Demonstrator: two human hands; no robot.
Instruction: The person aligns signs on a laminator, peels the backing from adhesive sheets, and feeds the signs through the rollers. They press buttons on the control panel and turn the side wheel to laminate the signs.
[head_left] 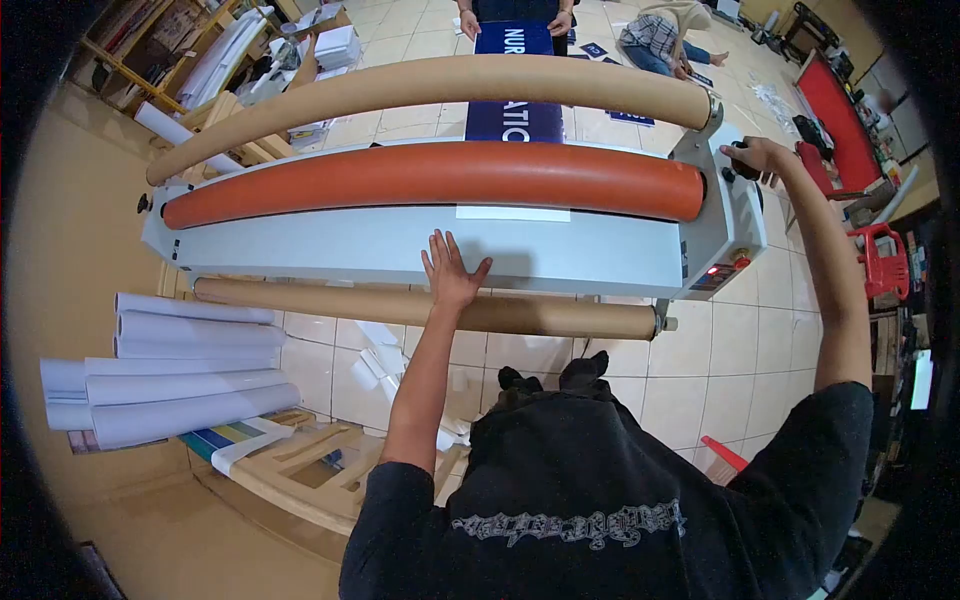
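Note:
In front of me stands a wide roll laminator [330, 245] with a long orange roller [440, 180]. A dark blue printed sheet [515, 122] with white letters enters from the far side. Its white edge [512, 214] shows on the near side, beneath the roller. My left hand [455, 275] lies on the pale front bed with fingers spread, just below that edge. At the machine's right end, my right hand [765, 158] is wrapped round a black handle [740, 165]. Brown tubes run above [440, 85] and below [560, 316] the bed.
Across the machine, a person's hands [468, 25] hold the sheet's far end. Another person [655, 40] sits on the floor. White paper rolls [190, 370] lie at left near a wooden frame [300, 475]. A red plastic chair [880, 262] stands right.

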